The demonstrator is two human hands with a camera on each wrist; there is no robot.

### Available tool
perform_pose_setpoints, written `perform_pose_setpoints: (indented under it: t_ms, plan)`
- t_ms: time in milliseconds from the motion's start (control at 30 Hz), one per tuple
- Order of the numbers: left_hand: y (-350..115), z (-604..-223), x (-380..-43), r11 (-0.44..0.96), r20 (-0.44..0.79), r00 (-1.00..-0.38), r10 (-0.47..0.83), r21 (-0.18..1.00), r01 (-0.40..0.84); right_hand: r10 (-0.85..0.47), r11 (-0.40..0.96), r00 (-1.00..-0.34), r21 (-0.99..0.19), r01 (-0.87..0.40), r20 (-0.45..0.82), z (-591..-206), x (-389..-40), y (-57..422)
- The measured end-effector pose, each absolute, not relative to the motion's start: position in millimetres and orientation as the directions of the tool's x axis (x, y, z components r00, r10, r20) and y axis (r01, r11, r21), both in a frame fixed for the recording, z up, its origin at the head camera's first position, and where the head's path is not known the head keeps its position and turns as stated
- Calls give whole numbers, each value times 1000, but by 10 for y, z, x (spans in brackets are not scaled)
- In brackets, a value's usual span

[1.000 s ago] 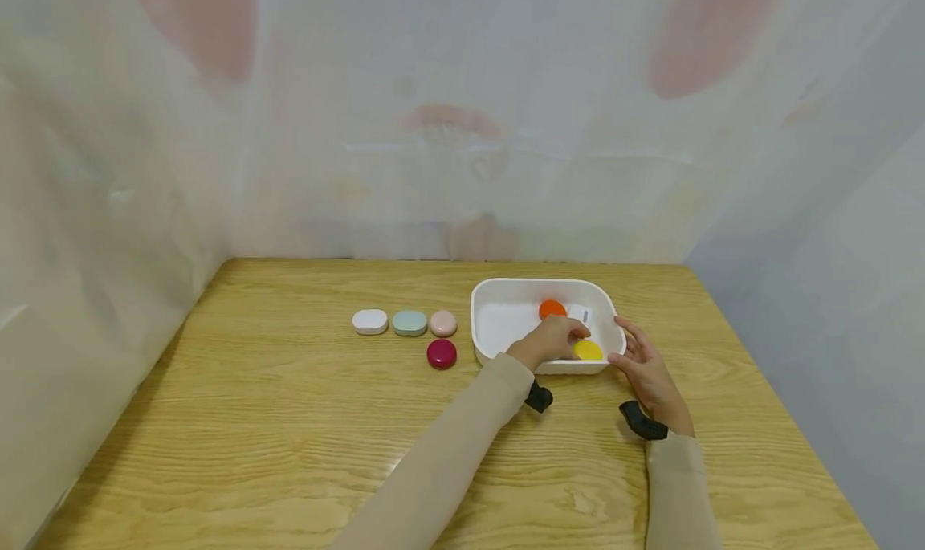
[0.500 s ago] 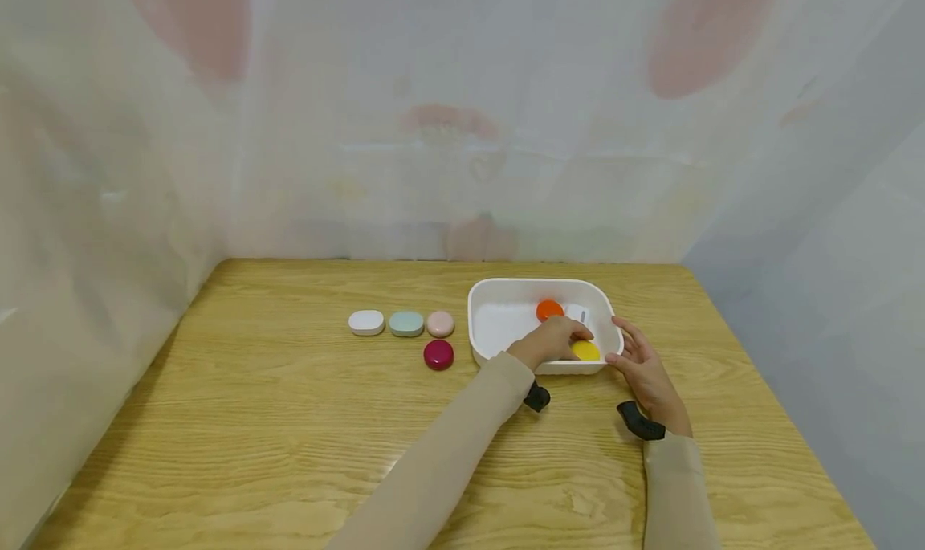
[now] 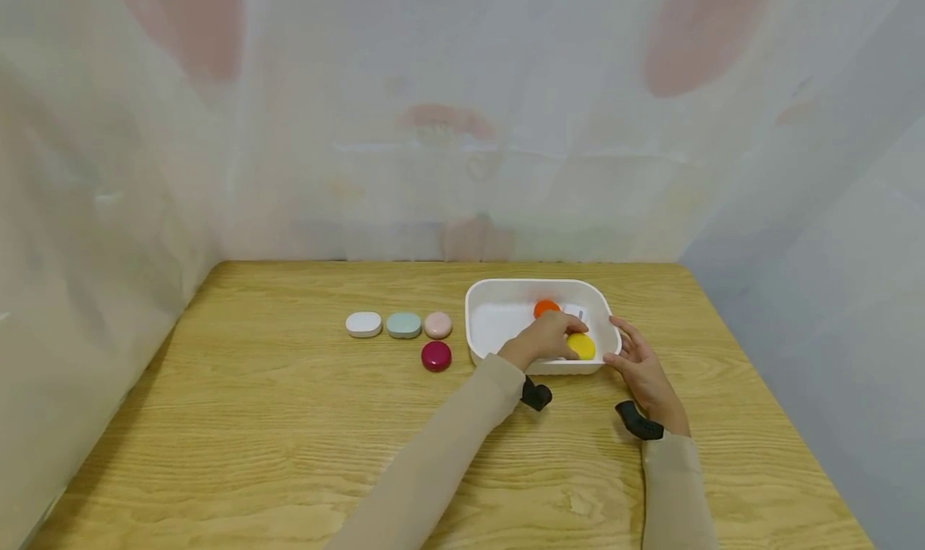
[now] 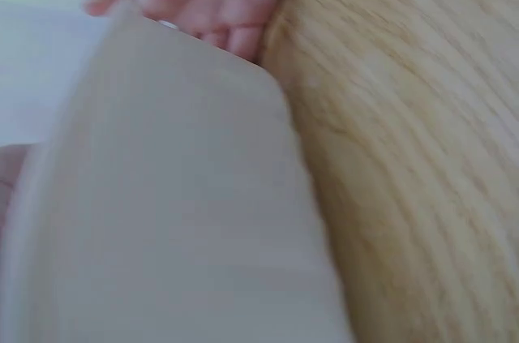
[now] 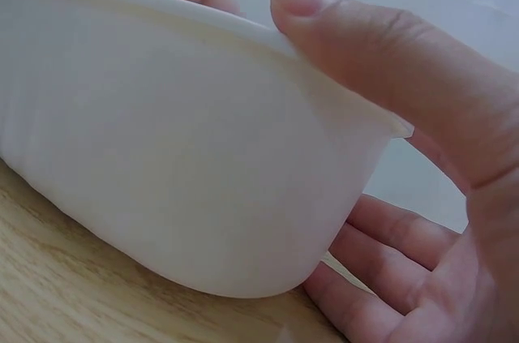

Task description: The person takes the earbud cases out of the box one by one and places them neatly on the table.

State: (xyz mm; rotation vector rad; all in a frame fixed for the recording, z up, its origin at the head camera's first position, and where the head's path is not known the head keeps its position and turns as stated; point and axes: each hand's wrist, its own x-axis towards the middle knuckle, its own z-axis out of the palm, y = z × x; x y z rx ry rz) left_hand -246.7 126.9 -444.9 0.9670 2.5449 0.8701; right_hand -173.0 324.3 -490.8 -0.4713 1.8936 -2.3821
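A white rectangular tray [image 3: 499, 317] sits on the wooden table, right of centre. My left hand [image 3: 543, 337] reaches in over the near rim and pinches a flat round yellow case [image 3: 581, 347] between thumb and fingers. Behind that hand, inside the tray, are an orange round case [image 3: 546, 307] and a small white piece with a grey mark [image 3: 575, 313], both partly covered. My right hand [image 3: 645, 373] grips the tray's right end. Its thumb [image 5: 349, 35] lies on the rim in the right wrist view, the other fingers [image 5: 389, 254] against the outer end wall.
Left of the tray stand a white oval case [image 3: 364, 324], a pale green oval case [image 3: 404, 325] and a pale pink round case [image 3: 438, 325] in a row. A dark red round case [image 3: 436, 356] lies in front of the pink one. Pale sheeting [image 3: 462, 189] walls in the table.
The yellow case has tipped and shifted slightly left under my left hand, which now holds it by its edges. My right hand keeps its grip on the tray. The whole view drifts slightly.
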Motion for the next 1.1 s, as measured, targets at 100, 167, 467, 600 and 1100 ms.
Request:
perform_pose_setpoints:
  t_ms: [100,167,467,600,1100]
  plan:
    - [1218,-4378,-2449,583,-26,-737,676,631,512,-233,-228,-954,-964,-135,189,-4909,-1736,3245]
    - [1176,-4327,-2433,575,-11,-732,681,627,525,-227,-218,-956,-966,-135,185,-4910,-1741,3248]
    - [938,-4174,-2309,531,90,-724,684,619,579,-226,-200,-955,-969,-149,193,-4902,-1751,3264]
    - [842,-4125,-2209,519,101,-723,683,629,578,-240,-211,-949,-965,-157,207,-4906,-1738,3284]
    - [254,-4094,-2055,440,186,-767,614,726,528,-220,-210,-955,-965,-155,201,-4876,-1734,3269]
